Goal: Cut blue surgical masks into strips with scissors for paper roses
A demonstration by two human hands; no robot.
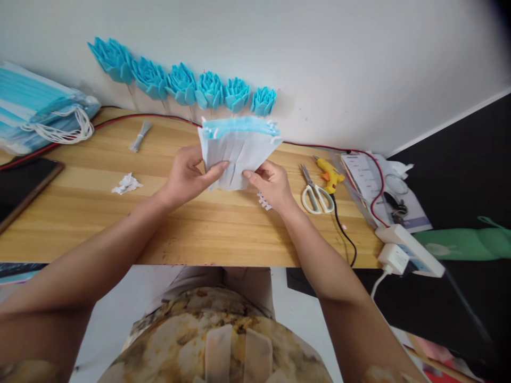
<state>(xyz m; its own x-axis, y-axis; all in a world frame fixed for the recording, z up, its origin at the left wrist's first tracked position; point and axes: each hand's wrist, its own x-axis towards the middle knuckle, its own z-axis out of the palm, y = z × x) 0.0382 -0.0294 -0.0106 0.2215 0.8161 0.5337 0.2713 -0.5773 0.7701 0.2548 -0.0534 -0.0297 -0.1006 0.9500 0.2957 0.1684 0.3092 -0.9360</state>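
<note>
Between both hands I hold a stack of disposable face masks (235,151), white side toward me and blue edges showing along the top. My left hand (189,173) grips its left side, thumb pressed on the white front. On the right side, my right hand (269,183) pinches the lower corner with its thumb in front; the fingers behind are partly hidden. The stack is raised above the wooden table (191,239). A small white notched piece (263,201) lies just under my right hand.
Several blue flowers (181,85) on sticks line the wall. Scissors (315,197) and a yellow glue gun (330,175) lie right, near a power strip (411,250). Leftward are bagged masks (35,106), a phone (24,186), tied white strips (140,136) and white scraps (126,184).
</note>
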